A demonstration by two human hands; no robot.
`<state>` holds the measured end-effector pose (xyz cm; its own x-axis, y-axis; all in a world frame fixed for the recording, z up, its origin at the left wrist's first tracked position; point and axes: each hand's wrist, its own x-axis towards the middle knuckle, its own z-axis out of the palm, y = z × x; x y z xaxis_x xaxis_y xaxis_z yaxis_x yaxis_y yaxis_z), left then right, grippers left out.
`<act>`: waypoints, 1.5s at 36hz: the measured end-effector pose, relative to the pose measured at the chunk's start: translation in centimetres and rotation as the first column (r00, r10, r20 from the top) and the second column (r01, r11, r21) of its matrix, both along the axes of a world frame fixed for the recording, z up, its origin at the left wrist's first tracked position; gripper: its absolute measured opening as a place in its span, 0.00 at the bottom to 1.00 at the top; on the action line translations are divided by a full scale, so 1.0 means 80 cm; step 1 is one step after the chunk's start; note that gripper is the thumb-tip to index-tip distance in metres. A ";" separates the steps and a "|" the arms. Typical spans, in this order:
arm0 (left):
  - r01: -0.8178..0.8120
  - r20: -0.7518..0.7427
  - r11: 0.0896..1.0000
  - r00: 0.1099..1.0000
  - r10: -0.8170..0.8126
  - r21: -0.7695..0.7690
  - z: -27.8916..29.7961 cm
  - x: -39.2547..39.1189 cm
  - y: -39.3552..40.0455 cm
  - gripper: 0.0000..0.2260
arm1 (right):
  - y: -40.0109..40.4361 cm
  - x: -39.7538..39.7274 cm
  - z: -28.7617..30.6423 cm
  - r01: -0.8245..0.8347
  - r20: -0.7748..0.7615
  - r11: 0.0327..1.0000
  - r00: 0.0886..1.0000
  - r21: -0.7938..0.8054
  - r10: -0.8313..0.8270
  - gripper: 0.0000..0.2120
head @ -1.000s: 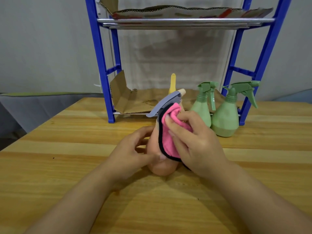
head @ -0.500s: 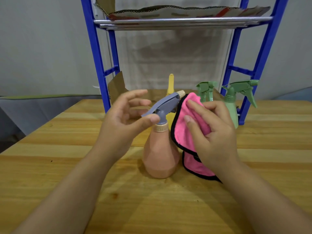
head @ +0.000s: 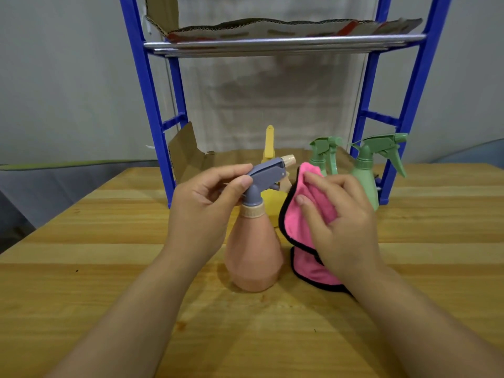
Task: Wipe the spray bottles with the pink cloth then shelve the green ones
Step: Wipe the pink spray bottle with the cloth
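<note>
A peach spray bottle [head: 253,257] with a grey-blue trigger head stands upright on the wooden table [head: 109,268]. My left hand [head: 201,211] pinches that trigger head between thumb and fingers. My right hand [head: 341,222] holds the pink cloth [head: 302,222], black-edged, just right of the bottle's neck; whether cloth and bottle touch cannot be told. Two green spray bottles [head: 324,156] [head: 366,173] stand behind my right hand by the rack's right leg. A yellow spray bottle [head: 270,148] is partly hidden behind the peach one.
A blue rack [head: 152,105] with metal rails stands at the back of the table. Cardboard lines its upper shelf [head: 283,42] and its lower level [head: 188,156]. A grey wall lies behind it.
My left hand rose from the bottle's body to pinch the trigger head. My right hand took the cloth off the bottle's front and holds it to the right.
</note>
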<state>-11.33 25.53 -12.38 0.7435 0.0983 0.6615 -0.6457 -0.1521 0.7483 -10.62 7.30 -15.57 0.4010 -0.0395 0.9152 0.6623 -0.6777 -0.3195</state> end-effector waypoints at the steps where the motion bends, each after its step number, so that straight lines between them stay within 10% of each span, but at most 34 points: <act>1: -0.012 0.004 1.000 1.000 0.012 0.005 -0.001 0.000 -0.001 0.08 | 0.001 -0.002 0.001 0.002 -0.015 1.000 1.000 0.007 -0.002 0.16; 21: -0.192 0.095 0.952 0.980 0.173 0.239 0.017 -0.017 0.000 0.11 | 0.005 -0.032 0.010 -0.280 -0.383 0.915 0.842 0.292 0.380 0.10; 42: -0.266 0.044 0.936 0.964 0.263 0.230 0.031 -0.029 0.000 0.05 | 0.003 -0.039 0.017 -0.235 -0.307 0.916 0.890 0.326 0.338 0.13; 54: -0.236 -0.097 0.960 0.963 0.252 0.152 0.041 -0.033 0.018 0.06 | 0.035 -0.033 0.036 -0.217 -0.038 0.976 0.975 0.026 0.218 0.14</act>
